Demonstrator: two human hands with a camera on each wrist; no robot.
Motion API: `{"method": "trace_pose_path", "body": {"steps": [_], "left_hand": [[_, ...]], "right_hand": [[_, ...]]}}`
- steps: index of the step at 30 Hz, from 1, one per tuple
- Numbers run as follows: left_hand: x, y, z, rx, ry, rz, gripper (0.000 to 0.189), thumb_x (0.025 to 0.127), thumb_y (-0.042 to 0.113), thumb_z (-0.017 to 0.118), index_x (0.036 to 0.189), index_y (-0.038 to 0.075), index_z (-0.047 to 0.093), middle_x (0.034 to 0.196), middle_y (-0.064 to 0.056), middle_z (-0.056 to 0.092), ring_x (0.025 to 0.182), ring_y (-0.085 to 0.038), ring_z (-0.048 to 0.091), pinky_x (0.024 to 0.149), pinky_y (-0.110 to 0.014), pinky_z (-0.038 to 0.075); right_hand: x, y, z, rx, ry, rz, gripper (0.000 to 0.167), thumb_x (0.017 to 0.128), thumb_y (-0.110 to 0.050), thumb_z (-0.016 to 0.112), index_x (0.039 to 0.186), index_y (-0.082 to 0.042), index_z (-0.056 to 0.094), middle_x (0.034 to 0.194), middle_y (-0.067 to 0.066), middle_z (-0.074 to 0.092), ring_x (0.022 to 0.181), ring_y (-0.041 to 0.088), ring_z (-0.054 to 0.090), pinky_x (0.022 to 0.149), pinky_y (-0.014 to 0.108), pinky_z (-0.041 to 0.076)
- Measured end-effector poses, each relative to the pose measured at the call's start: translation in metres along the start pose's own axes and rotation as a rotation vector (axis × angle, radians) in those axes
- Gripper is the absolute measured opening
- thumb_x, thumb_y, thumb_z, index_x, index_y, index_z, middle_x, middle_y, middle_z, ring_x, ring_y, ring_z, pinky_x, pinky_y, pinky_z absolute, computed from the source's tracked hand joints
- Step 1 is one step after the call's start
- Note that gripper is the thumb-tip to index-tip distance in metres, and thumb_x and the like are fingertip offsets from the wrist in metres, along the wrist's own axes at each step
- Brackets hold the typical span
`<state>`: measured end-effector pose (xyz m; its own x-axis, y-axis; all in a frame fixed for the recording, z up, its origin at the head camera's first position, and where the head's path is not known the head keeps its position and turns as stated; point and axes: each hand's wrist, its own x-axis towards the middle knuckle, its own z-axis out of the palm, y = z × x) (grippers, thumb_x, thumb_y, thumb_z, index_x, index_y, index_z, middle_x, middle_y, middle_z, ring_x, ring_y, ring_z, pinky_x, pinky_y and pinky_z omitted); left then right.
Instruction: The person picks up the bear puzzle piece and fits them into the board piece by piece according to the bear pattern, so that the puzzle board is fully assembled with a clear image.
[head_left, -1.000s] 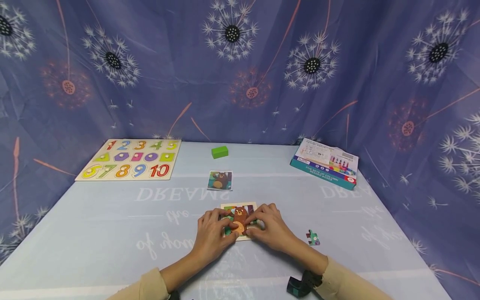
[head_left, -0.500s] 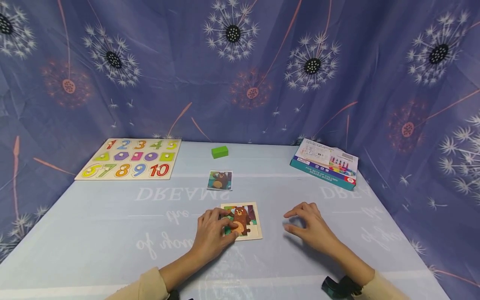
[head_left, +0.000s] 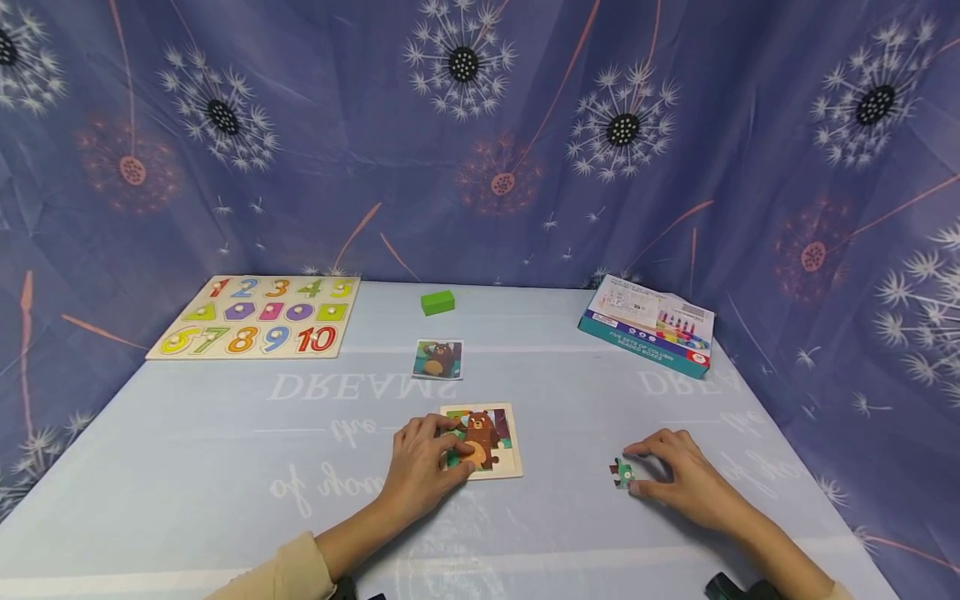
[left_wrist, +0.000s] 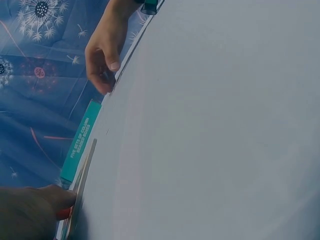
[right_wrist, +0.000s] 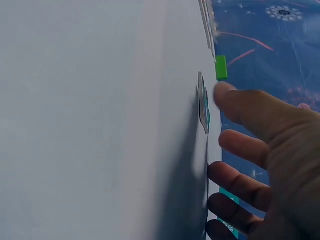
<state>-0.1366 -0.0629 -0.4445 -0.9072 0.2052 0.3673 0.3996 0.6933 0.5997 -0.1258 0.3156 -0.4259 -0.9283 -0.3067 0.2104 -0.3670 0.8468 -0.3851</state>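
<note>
In the head view my left hand [head_left: 427, 462] rests on the left side of a small wooden bear puzzle [head_left: 506, 462], fingertips on the picture and thumb near its lower edge. Bare wood shows at the puzzle's lower right. My right hand [head_left: 682, 479] is at a loose teal and brown puzzle piece [head_left: 622, 473], thumb and index finger apart at its right side. The right wrist view shows those fingers spread beside the thin piece [right_wrist: 204, 105]. In the left wrist view a fingertip of my left hand [left_wrist: 47, 205] lies against the puzzle, seen edge-on.
Beyond the puzzle lies a bear picture card [head_left: 438, 360], with a green block [head_left: 437, 302] behind it. A wooden number board [head_left: 255, 317] is at the back left. A teal-sided box [head_left: 648, 325] stands at the back right, before a dandelion-print curtain [head_left: 480, 167].
My right hand has left the puzzle and moved right to the loose piece, its thumb and index finger coming around it. My left hand has stayed on the puzzle.
</note>
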Motion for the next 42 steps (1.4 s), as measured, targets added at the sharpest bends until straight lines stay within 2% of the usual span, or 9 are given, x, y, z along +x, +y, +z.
{"method": "trace_pose_path", "body": {"steps": [5, 19, 27, 33, 42], "left_hand": [[0.0, 0.0, -0.001, -0.003, -0.005, -0.001, 0.012, 0.072, 0.028, 0.079, 0.083, 0.023, 0.074, 0.113, -0.003, 0.059, 0.107, -0.025, 0.048, 0.095, -0.052, 0.03], [0.0, 0.0, -0.002, 0.013, -0.003, 0.007, 0.013, 0.072, 0.029, 0.078, 0.082, 0.024, 0.074, 0.112, -0.003, 0.059, 0.105, -0.024, 0.048, 0.093, -0.051, 0.031], [0.0, 0.0, -0.001, 0.002, -0.011, 0.001, 0.012, 0.073, 0.028, 0.078, 0.083, 0.023, 0.073, 0.113, -0.004, 0.059, 0.105, -0.025, 0.048, 0.093, -0.052, 0.031], [0.0, 0.0, -0.001, -0.002, -0.013, -0.004, 0.013, 0.072, 0.028, 0.079, 0.082, 0.023, 0.073, 0.114, -0.004, 0.059, 0.106, -0.025, 0.048, 0.094, -0.052, 0.03], [0.0, 0.001, -0.001, 0.004, -0.017, -0.012, 0.012, 0.072, 0.028, 0.078, 0.083, 0.023, 0.073, 0.115, -0.004, 0.06, 0.106, -0.024, 0.048, 0.094, -0.052, 0.03]], "right_hand": [[-0.003, 0.003, 0.002, -0.022, -0.016, -0.01, 0.037, 0.072, -0.037, 0.079, 0.107, -0.033, 0.067, 0.103, -0.017, 0.055, 0.097, -0.004, 0.034, 0.081, 0.029, 0.04], [-0.003, 0.006, 0.007, -0.014, 0.047, -0.073, 0.032, 0.07, -0.03, 0.081, 0.099, -0.035, 0.069, 0.101, -0.017, 0.051, 0.094, -0.006, 0.031, 0.076, 0.025, 0.036], [-0.002, 0.005, 0.006, -0.014, 0.044, -0.069, 0.028, 0.071, -0.033, 0.08, 0.097, -0.035, 0.069, 0.099, -0.017, 0.052, 0.092, -0.004, 0.033, 0.075, 0.026, 0.036], [0.003, -0.006, 0.006, -0.008, 0.046, -0.083, 0.026, 0.073, -0.038, 0.078, 0.098, -0.035, 0.069, 0.097, -0.017, 0.054, 0.091, -0.001, 0.037, 0.077, 0.028, 0.036], [0.031, -0.037, 0.017, 0.04, 0.068, -0.128, 0.028, 0.072, -0.032, 0.079, 0.099, -0.031, 0.069, 0.097, -0.017, 0.056, 0.091, 0.0, 0.037, 0.077, 0.028, 0.036]]}}
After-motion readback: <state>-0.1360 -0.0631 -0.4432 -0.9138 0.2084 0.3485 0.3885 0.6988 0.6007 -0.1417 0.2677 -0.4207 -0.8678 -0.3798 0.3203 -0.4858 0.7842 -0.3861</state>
